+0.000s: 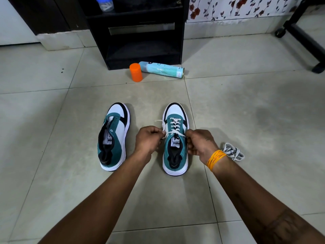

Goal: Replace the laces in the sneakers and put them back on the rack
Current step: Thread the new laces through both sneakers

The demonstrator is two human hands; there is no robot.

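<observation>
Two teal, white and black sneakers stand on the tiled floor, toes pointing away from me. The left sneaker (114, 136) has no lace. The right sneaker (175, 148) carries a white lace (174, 125) threaded through its eyelets. My left hand (149, 140) pinches one lace end at the shoe's left side. My right hand (200, 144) pinches the other end at the shoe's right side, by the top eyelets. A loose bundle of white laces (233, 152) lies on the floor just right of my right wrist.
A black rack (140, 43) with shelves stands straight ahead against the wall. An orange cap (136, 72) and a light-blue spray can (161, 69) lying on its side sit in front of it. A wheeled black stand (302, 36) is at the far right.
</observation>
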